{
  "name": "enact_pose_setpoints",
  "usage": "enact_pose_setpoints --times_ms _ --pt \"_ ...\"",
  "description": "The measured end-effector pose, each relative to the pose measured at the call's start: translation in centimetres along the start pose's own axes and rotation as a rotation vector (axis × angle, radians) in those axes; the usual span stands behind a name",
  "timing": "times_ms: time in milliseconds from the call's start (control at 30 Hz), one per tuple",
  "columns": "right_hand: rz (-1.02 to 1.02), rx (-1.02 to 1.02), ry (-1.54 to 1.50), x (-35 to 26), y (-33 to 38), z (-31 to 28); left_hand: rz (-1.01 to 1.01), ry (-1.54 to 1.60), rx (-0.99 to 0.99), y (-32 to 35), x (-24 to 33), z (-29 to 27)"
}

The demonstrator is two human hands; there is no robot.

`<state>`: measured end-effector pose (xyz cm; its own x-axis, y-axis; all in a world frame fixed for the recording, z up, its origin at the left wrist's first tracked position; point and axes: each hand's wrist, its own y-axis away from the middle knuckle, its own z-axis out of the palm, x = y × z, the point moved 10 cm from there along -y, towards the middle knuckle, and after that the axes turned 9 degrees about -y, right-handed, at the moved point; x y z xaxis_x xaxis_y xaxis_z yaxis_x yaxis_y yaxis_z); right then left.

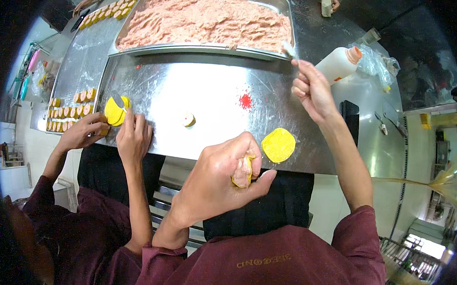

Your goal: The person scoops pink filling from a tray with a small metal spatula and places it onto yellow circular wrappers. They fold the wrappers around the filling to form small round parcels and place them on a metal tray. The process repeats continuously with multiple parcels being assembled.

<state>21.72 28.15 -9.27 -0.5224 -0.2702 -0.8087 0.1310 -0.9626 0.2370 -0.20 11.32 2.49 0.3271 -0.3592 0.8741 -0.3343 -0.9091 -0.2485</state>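
My left hand (207,171) is closed around a dumpling (242,172), a yellow wrapper with pale pink filling showing at its top. My right hand (314,90) pinches the handle of a small spatula (289,49). The spatula's end reaches the near right corner of a metal tray (194,47) heaped with pink minced meat (202,19). Just right of my left hand, round yellow wrappers (278,145) lie stacked at the table's near edge. A small pile of red bits (245,101) sits mid-table, and one finished dumpling (188,120) stands to its left.
At the left, a co-worker's hands (132,139) work with a spatula over yellow wrappers (116,115). Beyond them, a flat tray (74,65) carries rows of dumplings. On the right are a white bottle (337,65), a clear plastic bag (381,67) and a dark flat object (349,121).
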Motion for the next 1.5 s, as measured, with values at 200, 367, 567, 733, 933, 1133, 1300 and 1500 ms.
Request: enact_pose_setpoints --times_ms 200,367,567,733,933,1133,1300,1500 --pt "0.128 -0.006 -0.08 1.2 1.8 -1.0 -0.042 0.224 -0.053 0.3 -0.3 0.0" --pt "0.032 -0.151 0.081 -3.1 7.6 2.0 0.092 0.118 -0.143 -0.2 0.0 0.6" --pt "-0.744 -0.589 1.344 -9.2 20.4 13.0 0.055 0.306 -0.122 -0.8 0.0 1.6" --pt "-0.824 -0.575 1.546 -8.9 23.7 15.3 0.156 0.158 -0.215 -1.4 1.4 3.0" --pt "-0.802 -0.642 1.647 -8.2 24.0 15.5 0.108 0.177 -0.177 -1.5 1.7 3.0" --pt "-0.863 -0.639 1.611 -9.5 24.1 15.0 -0.158 0.424 -0.172 -0.6 -0.2 2.2" --pt "-0.743 -0.695 1.611 -8.3 23.7 15.5 0.059 0.2 -0.289 -0.8 1.3 4.0" --pt "-0.826 -0.641 1.662 -8.8 24.1 15.6 0.055 0.056 -0.238 -0.4 1.0 3.1"
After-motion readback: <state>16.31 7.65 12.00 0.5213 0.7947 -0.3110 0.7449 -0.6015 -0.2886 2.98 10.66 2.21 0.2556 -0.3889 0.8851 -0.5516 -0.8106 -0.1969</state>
